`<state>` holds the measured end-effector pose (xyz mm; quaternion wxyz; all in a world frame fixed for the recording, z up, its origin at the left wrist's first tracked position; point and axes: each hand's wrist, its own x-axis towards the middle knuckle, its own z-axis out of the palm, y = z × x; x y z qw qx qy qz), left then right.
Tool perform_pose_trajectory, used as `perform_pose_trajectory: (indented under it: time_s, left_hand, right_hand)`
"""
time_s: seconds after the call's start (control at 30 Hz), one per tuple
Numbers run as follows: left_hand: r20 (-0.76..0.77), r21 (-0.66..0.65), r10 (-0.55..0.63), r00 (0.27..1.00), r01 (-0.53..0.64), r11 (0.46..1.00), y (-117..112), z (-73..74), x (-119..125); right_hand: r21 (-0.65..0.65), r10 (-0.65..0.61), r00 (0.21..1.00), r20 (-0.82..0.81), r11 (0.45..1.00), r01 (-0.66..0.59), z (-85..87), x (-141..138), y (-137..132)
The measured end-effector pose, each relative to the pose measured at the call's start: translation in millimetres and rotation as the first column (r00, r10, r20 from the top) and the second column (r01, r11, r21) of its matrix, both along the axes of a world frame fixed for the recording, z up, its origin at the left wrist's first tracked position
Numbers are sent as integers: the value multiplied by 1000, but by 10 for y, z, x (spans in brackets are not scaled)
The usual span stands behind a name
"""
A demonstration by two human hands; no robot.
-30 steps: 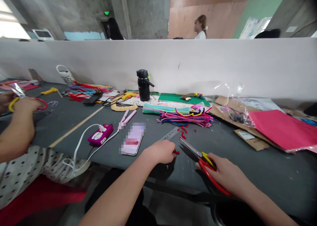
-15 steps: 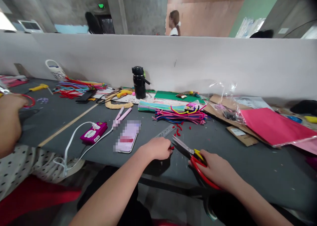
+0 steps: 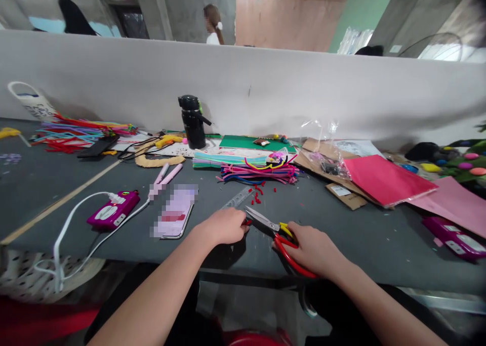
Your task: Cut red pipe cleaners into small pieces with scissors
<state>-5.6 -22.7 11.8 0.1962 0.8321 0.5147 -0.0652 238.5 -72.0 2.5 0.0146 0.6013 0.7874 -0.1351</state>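
My left hand (image 3: 227,225) is closed on a red pipe cleaner (image 3: 246,222), of which only a short end sticks out past the fingertips. In my right hand (image 3: 312,246) is a pair of scissors (image 3: 285,242) with red and yellow handles. Their blades point left, with the tips close to the red end; whether they touch it I cannot tell. Several short red cut pieces (image 3: 258,193) lie just beyond the blades. A clear ruler (image 3: 238,198) lies partly behind my left hand. Farther back rests a bundle of pink and blue pipe cleaners (image 3: 258,173).
To the left are a phone (image 3: 176,212), a pink hair straightener (image 3: 164,181) and a purple power strip (image 3: 114,210) with a white cable. A black bottle (image 3: 193,123) stands near the partition (image 3: 152,78). Red sheets (image 3: 387,179) and another purple power strip (image 3: 453,237) are on the right.
The view has swung right, so the table things sit farther left and the neighbour's arm is out of sight. Both hands keep their holds, with the scissors tips now nearer the left fingertips.
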Motion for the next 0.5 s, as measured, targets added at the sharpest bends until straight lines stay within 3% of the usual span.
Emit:
perform_pose_trajectory:
  time_s: [0.5]
  left_hand:
    - [6,-21,3,1000,-3,1000,18,-22,-7]
  right_hand:
    - [34,8,1000,16,999,-8,-39,13,0]
